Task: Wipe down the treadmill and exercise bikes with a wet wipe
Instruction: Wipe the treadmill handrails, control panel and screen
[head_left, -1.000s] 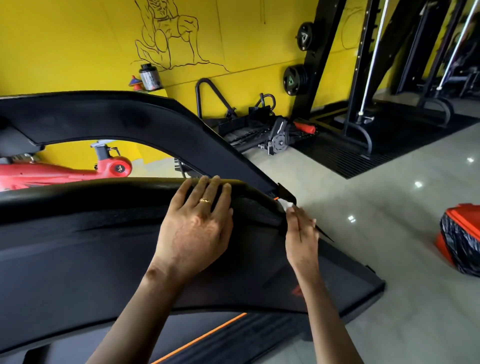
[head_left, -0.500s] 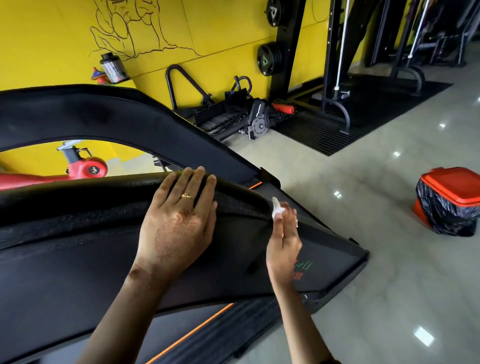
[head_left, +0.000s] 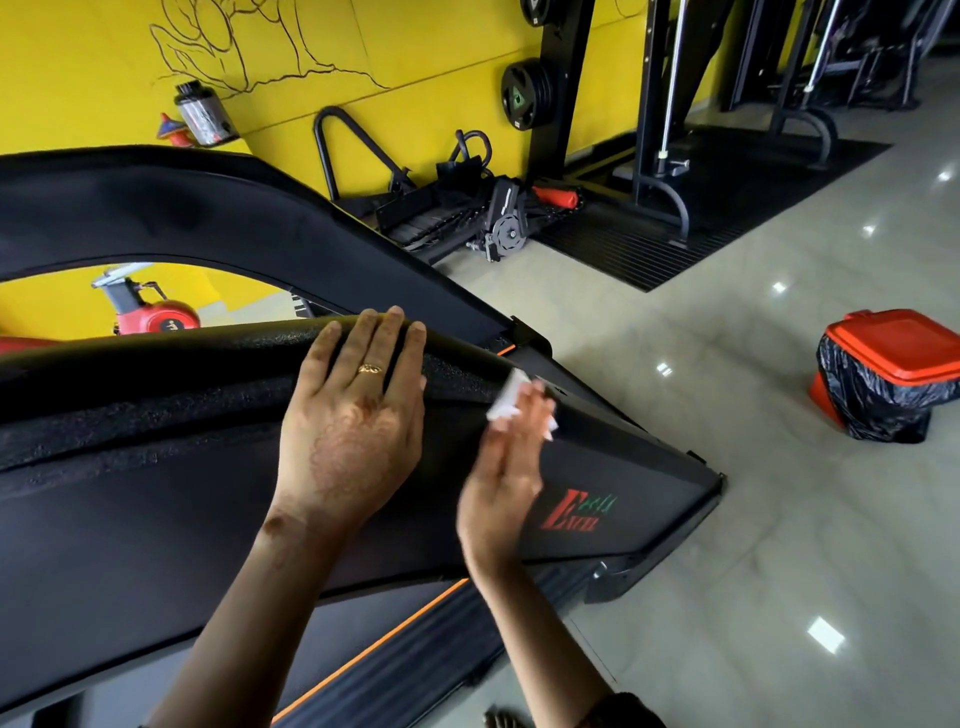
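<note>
At centre frame, flat-fingered right hand (head_left: 506, 467) presses wet wipe (head_left: 506, 397) on treadmill (head_left: 156, 519), left hand (head_left: 358, 415) flat; exercise bike (head_left: 156, 319) apparently unwiped.

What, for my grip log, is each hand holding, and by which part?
Right hand presses the wet wipe flat against the treadmill, straight fingers over its middle, edges sticking out. Left hand lies flat on the handrail, holding nothing.

My left hand (head_left: 358, 415) lies flat mid-frame, fingers straight and together. My right hand (head_left: 506, 457), blurred, sits just right of it, fingers extended.
</note>
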